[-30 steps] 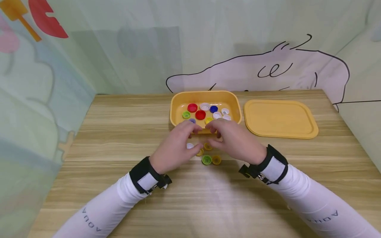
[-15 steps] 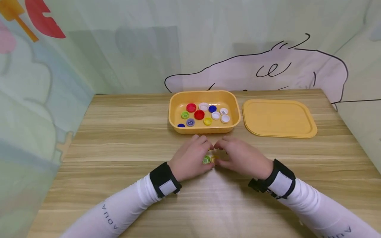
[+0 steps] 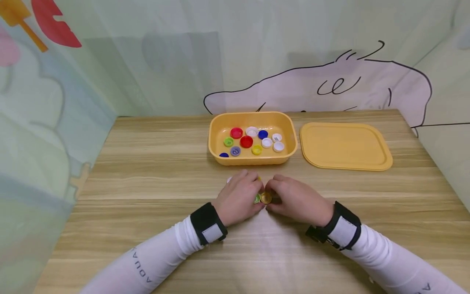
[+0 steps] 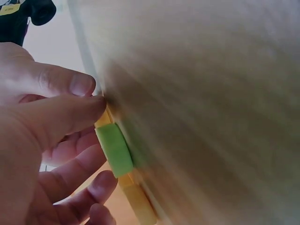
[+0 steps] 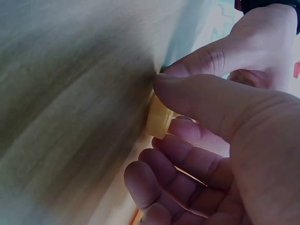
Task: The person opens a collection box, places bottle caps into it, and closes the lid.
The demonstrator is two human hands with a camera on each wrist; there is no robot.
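My right hand (image 3: 299, 200) is pinching the yellow cap (image 3: 266, 198) by its rim, thumb and fingertips on opposite sides; my left hand (image 3: 240, 198) is curling likewise round the green cap (image 4: 115, 150) just beside it (how firmly, I cannot tell). Both caps are sitting on the tabletop (image 3: 158, 175), on my side of the yellow box (image 3: 253, 161). I should be squeezing lightly and evenly, so neither cap is knocking the other.
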